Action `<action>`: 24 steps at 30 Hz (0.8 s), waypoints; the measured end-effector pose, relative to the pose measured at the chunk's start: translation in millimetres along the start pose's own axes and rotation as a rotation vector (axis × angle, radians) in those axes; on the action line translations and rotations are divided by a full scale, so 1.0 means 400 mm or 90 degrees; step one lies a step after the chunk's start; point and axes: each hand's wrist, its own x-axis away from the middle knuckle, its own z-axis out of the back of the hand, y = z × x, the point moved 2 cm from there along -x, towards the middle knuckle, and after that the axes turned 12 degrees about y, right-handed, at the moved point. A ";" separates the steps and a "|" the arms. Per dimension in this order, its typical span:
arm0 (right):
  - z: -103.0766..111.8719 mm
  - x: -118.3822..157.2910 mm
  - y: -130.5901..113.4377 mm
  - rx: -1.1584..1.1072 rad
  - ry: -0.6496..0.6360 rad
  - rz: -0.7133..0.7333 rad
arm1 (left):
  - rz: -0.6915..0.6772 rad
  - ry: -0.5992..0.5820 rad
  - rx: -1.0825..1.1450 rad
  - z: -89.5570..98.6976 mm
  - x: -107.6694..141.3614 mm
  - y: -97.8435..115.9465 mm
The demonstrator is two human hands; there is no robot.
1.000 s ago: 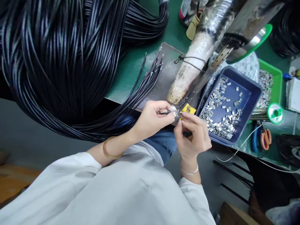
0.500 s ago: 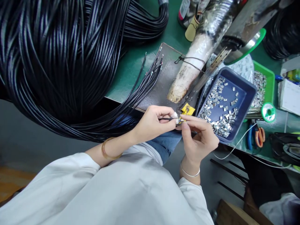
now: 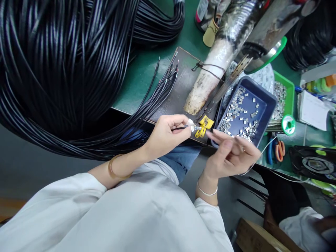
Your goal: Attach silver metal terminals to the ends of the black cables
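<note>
My left hand [image 3: 168, 136] pinches a thin black cable [image 3: 179, 128] near its end, with white wrapping on the fingertip. A small silvery metal connector [image 3: 198, 128] shows at the cable's tip, just in front of a yellow fixture [image 3: 207, 122] at the bench edge. My right hand [image 3: 228, 159] is apart from the cable, its fingers stretched out and slightly blurred, with nothing visible in them. It hovers by the near edge of a dark blue tray [image 3: 270, 106] holding many small metal connector shells [image 3: 248, 131].
A thick bundle of black cables [image 3: 65, 70] covers the left side, some stripped ends lying on a brown board [image 3: 183, 75]. Beyond the fixture stands a soldering iron [image 3: 237, 71] beside a wrapped tube [image 3: 201, 91]. Right: green tray [image 3: 290, 91], solder spool [image 3: 288, 125], pliers [image 3: 279, 150].
My right hand has let go of the connector end and moved right, its fingers opening. My left hand still holds the cable. The view has shifted slightly.
</note>
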 end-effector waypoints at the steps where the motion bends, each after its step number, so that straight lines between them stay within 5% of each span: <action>1: -0.004 0.003 0.003 0.024 -0.038 -0.006 | -0.006 0.004 -0.009 0.000 0.000 -0.001; 6: -0.022 0.022 0.012 0.082 -0.184 0.001 | -0.037 0.024 -0.044 0.001 -0.001 -0.003; 24: -0.043 0.007 -0.005 0.125 -0.142 0.120 | -0.064 0.058 -0.077 0.003 -0.008 -0.007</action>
